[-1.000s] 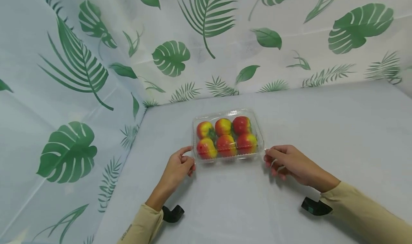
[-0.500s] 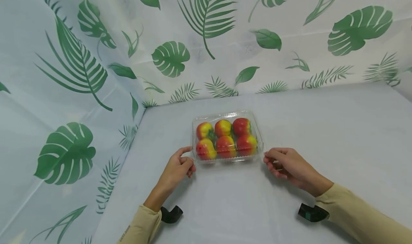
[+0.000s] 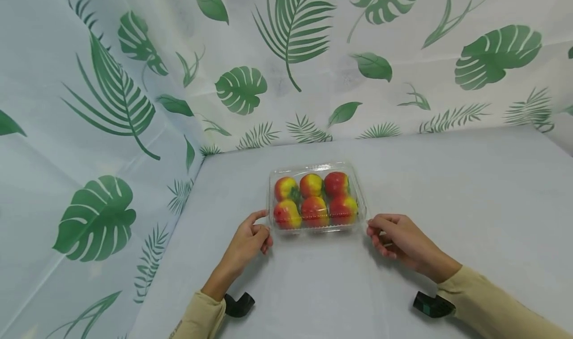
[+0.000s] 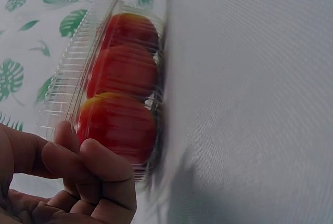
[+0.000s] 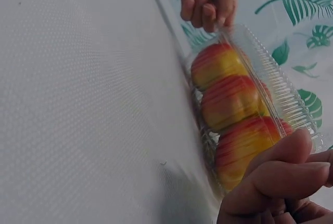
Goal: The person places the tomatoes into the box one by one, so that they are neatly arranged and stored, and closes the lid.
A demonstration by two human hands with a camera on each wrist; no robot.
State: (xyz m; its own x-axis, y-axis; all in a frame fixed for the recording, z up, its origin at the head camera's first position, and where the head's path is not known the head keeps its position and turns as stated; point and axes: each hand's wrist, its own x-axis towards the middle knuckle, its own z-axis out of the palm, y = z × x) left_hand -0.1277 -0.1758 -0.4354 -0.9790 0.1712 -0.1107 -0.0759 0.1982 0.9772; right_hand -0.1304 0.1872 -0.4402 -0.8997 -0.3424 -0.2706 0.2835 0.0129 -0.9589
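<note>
A clear plastic clamshell container (image 3: pixel 318 229) stands on the white-covered table, its lid down over rows of round red-and-yellow, apple-like fruits (image 3: pixel 315 211). My left hand (image 3: pixel 243 242) is at the near left corner, thumb and index finger pinching the rim. At the near right corner, my right hand (image 3: pixel 405 242) pinches the edge between thumb and index finger, its other fingers curled. In the left wrist view the fruits (image 4: pixel 117 125) show red through the ribbed side wall. The right wrist view shows the far hand (image 5: pixel 208 0) at the opposite corner. Fingers partly hide the exact contact.
A white cloth covers the table (image 3: pixel 322 289). Behind it hangs a white curtain (image 3: pixel 313 95) with green leaf prints, and another leaf-printed sheet (image 3: pixel 36 190) runs along the left. Black wrist-camera mounts (image 3: pixel 239 305) sit under the sleeves.
The whole scene sits slightly lower in the head view. The right hand's fingers have drawn in a little more at the corner; the container keeps its place on the table.
</note>
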